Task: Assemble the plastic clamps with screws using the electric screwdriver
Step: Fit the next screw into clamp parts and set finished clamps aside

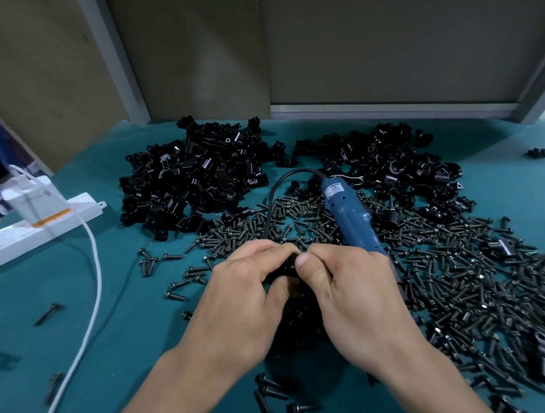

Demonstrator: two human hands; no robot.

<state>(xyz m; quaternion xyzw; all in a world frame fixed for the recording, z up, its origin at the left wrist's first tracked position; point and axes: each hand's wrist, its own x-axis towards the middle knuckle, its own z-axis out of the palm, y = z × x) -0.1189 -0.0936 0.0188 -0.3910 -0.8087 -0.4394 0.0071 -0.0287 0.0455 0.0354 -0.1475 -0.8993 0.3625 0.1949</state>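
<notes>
Fingers [261, 249] of the left hand [247, 293] curled over a small black plastic clamp [287, 266], and the right hand [351, 287] pinched the same piece from the other side, thumb pressed against it. Both hands were thus closed on it just above the teal table mat [113, 325]. Most of the clamp was hidden, so whether a screw sat in it could not be told. The two-handed hold probably served to fit the parts or seat a screw before driving. The blue electric screwdriver [349, 215] lay unheld just beyond the right hand on the spread of dark metal screws [458, 275], within easy reach. Its black cord [272, 203] looped close to the left knuckles, where it might snag. Two heaps of loose black clamp parts [197, 178] lay behind, with a white power strip [44, 215] and white cable [93, 279] to the left.
</notes>
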